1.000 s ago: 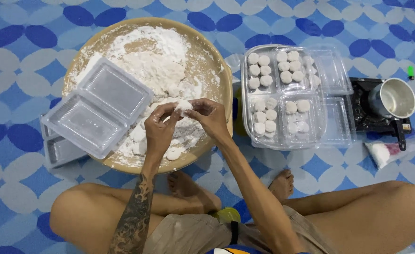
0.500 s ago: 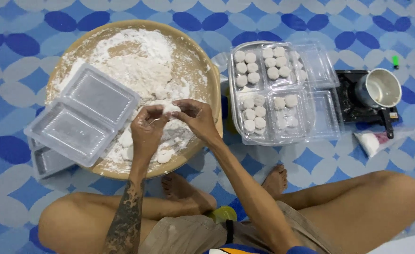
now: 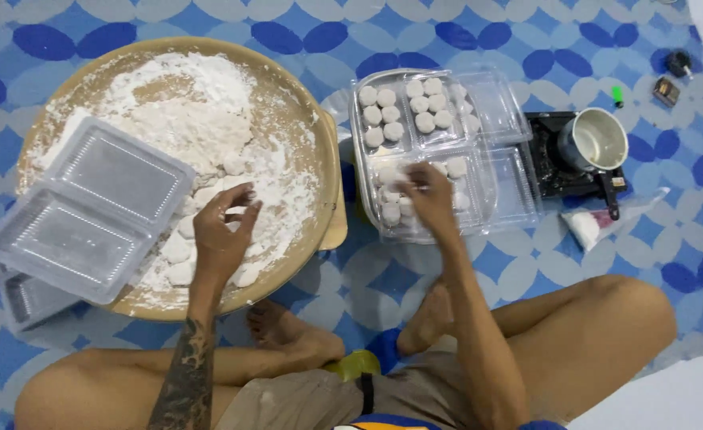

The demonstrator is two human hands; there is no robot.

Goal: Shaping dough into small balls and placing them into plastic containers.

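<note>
Hands apart: left hand low over the round tray, fingers loosely curled and released, gripping nothing visible, just above the floured lumps at the near edge. Right hand reaching to the right, fingers down inside the near-left compartment of the clear box; blurred, so cannot tell whether clenched on a piece or already let go.

Dough balls in neat rows in the far compartments, a few more beside the right fingertips. Likely light, soft and easily dented, dry on the outside from the flour and so not sticky, but apt to flatten under pressure. Best taken one at a time, fingertips around the sides, with barely any squeeze, and set down rather than dropped. Box itself thin and flimsy, probably prone to flexing if lifted by one corner.

Elsewhere: empty clear clamshell lying open across the left side of the tray, another partly under it on the floor; small pot on a black burner to the right; bag of white powder near that.

Against half a second ago: both hands then together over the near middle of the tray, fingertips meeting around one white piece. Now separated, right moved across to the box, left stayed back over the tray. Tray, boxes and pot unmoved relative to one another.
</note>
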